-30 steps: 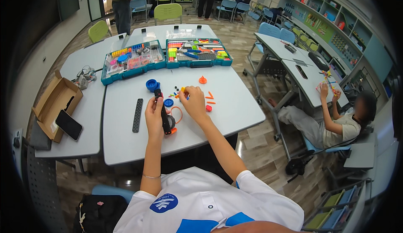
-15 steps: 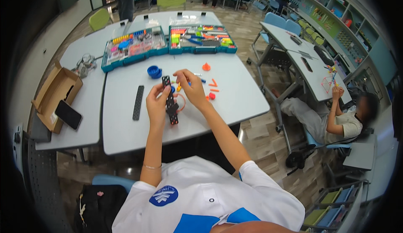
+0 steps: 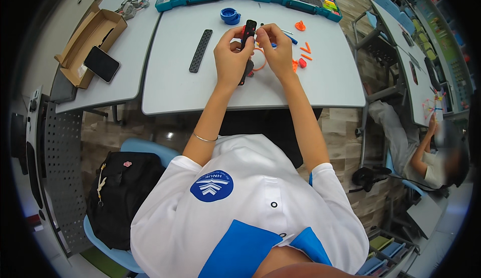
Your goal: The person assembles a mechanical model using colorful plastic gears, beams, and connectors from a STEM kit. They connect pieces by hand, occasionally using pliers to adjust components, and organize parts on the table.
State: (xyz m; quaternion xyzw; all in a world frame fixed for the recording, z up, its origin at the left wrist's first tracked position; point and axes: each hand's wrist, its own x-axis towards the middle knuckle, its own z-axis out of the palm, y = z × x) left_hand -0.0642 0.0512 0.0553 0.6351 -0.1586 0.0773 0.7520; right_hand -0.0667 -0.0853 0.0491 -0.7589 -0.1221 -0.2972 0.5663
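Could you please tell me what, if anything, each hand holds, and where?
The left hand grips the black bar toward its far end. Whether the right hand holds anything cannot be told.

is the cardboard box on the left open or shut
Open: the cardboard box shows its brown interior from above, with nothing closed over it.

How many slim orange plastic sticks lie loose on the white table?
3, all right of the person's right hand: two form a V, its farther stick and nearer stick; a third stick lies nearer the person. Others may be hidden behind the hand.
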